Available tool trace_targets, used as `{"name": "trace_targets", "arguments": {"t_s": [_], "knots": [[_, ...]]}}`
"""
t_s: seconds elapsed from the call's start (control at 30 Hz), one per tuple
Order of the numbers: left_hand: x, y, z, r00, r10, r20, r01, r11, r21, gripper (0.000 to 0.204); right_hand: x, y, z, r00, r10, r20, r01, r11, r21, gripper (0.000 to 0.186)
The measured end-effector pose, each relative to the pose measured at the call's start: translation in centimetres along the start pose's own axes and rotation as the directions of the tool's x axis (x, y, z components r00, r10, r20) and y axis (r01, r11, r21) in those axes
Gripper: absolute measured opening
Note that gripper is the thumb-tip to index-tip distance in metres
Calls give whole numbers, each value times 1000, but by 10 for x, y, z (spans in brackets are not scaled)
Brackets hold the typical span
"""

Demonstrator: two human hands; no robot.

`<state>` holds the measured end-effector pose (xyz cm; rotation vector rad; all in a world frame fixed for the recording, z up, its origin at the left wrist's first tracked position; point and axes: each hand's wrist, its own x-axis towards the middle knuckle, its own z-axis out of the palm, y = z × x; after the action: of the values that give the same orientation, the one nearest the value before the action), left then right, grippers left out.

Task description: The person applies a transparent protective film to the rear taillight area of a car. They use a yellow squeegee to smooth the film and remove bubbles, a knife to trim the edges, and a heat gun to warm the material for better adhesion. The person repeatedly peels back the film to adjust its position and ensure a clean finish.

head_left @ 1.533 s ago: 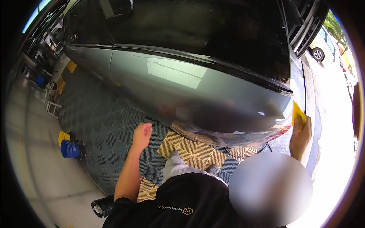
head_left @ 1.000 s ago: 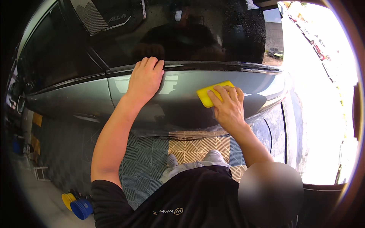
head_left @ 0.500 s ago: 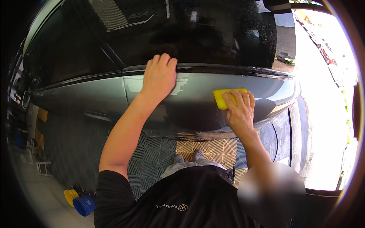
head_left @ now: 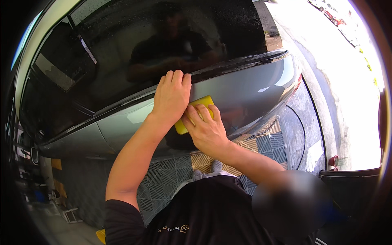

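Observation:
My left hand (head_left: 169,98) rests on the dark trim (head_left: 228,63) along the car's window edge, fingers bent and close together over it. Just to its lower right, my right hand (head_left: 207,126) holds a flat yellow pad (head_left: 204,102) against the glossy grey body panel (head_left: 257,92). The pad's left part lies very near my left wrist, partly hidden by my right fingers. Dark glass (head_left: 220,32) with scattered droplets and a reflection of a person spans the upper part of the view.
Tiled mats (head_left: 267,149) lie under the car and my feet. A black hose (head_left: 302,130) curves along the floor at the right. Cars (head_left: 332,16) are parked outside at upper right. A yellow bucket (head_left: 101,235) shows at lower left, a side mirror (head_left: 34,156) at far left.
My right hand and the yellow pad have moved left along the panel, up close beside my left hand, which stays at the trim. The view has tilted, so the car slants more.

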<state>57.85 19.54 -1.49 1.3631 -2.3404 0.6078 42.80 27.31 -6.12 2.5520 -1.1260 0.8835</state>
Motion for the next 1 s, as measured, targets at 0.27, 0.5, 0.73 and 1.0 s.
{"name": "trace_targets", "arguments": {"t_s": [0.27, 0.5, 0.73, 1.0], "knots": [[32, 26, 2, 995, -83, -53, 79, 994, -72, 20, -5, 8, 7, 999, -40, 3, 39, 997, 61, 42], [73, 72, 20, 990, -139, -2, 139, 983, 121, 9, -15, 12, 21, 993, -109, 50, 104, 991, 89, 30], [33, 28, 3, 992, -123, -15, 120, 983, -140, 13, -1, 11, 2, 995, -66, 71, 68, 997, -33, 42], [-144, -106, -44, 921, -332, -203, 335, 942, -17, 23, 27, -13, -1, 998, -51, 49, 58, 987, -149, 46]]}}
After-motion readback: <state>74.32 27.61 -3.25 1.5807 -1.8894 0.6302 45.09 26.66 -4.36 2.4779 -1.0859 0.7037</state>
